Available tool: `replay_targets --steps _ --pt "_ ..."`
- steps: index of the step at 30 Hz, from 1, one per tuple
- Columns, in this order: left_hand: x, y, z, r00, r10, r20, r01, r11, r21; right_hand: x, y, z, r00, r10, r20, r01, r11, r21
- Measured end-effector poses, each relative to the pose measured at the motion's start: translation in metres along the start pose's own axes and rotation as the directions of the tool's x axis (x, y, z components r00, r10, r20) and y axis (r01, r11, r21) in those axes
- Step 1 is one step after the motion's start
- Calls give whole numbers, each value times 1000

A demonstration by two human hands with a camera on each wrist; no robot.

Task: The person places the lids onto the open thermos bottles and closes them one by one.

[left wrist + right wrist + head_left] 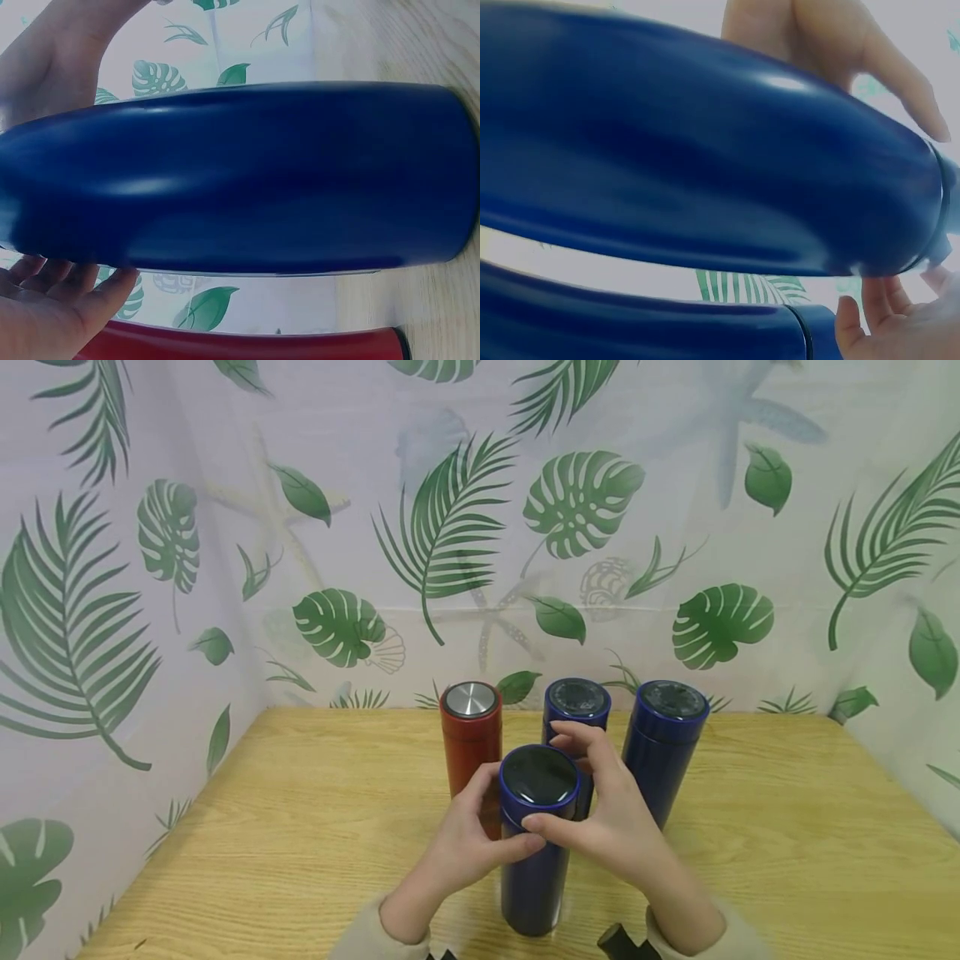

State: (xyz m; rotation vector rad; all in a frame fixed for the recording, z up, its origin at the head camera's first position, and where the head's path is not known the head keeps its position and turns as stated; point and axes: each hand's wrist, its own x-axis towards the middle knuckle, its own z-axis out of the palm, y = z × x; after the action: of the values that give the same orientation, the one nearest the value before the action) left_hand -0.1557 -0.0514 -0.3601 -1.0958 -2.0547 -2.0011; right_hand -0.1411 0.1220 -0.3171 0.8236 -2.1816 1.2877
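Note:
A dark blue thermos flask [534,893] with a glossy black-topped lid [540,774] stands upright on the wooden table, nearest to me. My left hand [459,842] holds its upper part from the left, the thumb across the front just below the lid. From the right, my right hand [618,818] curves around the lid, thumb at its front edge and fingers behind; how firmly they press is hard to see. The left wrist view shows the flask's smooth body [285,180] with its base on the table. In the right wrist view, fingers [877,330] lie by the lid seam.
A red thermos [471,735] with a silver lid top stands behind to the left. Two more blue thermoses, one in the middle [577,714] and one at the right [663,756], stand behind. A leaf-patterned cloth [465,568] borders the table [322,827].

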Motion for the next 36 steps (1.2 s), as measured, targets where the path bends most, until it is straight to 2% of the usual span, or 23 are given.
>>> replay_targets --steps 4,9,13,16,22,25,28,31,36 --pt "0 -1 0 1000 8 1 -8 1000 -15 -2 -1 3 999 32 -17 -32 999 -21" --pt "-1 0 0 1000 -6 5 6 999 -33 -1 1 0 1000 -14 -14 14 1000 -2" --pt "-1 -1 0 1000 -5 19 6 999 -53 0 2 -5 998 -61 30 58 995 84" --pt "-1 -2 0 1000 -6 25 8 998 -70 1 3 -7 991 -111 68 97 979 182" --pt "-1 -3 -1 999 -26 27 28 996 -86 2 5 -9 978 -127 167 64 939 337" --pt "0 -2 -1 999 -31 27 33 997 -74 2 4 -9 983 -105 148 58 954 293" --pt "0 -2 -1 999 -24 29 26 997 -69 1 2 -6 994 -72 80 57 984 170" --pt "0 -1 -1 999 -18 33 21 997 -74 0 0 -4 999 -42 26 40 997 66" --pt "0 1 -1 999 -27 34 29 997 -70 1 -1 -4 1000 -26 4 26 999 27"
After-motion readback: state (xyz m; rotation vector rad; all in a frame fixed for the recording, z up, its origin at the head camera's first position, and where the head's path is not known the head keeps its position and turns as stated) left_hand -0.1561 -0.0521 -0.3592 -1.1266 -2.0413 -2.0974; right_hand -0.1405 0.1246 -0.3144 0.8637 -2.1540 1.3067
